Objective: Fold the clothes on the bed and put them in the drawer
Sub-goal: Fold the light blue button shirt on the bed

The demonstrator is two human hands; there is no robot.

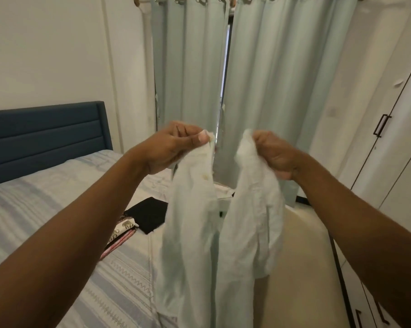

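both hands, left hand (173,147) and right hand (274,153), pinch the white shirt (223,221) hanging below the fingers; the thin, seemingly edge-only grip could slip.

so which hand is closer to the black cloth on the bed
Left. The left hand is raised above the black cloth, gripping the shirt; the right hand grips the shirt's other side, farther right.
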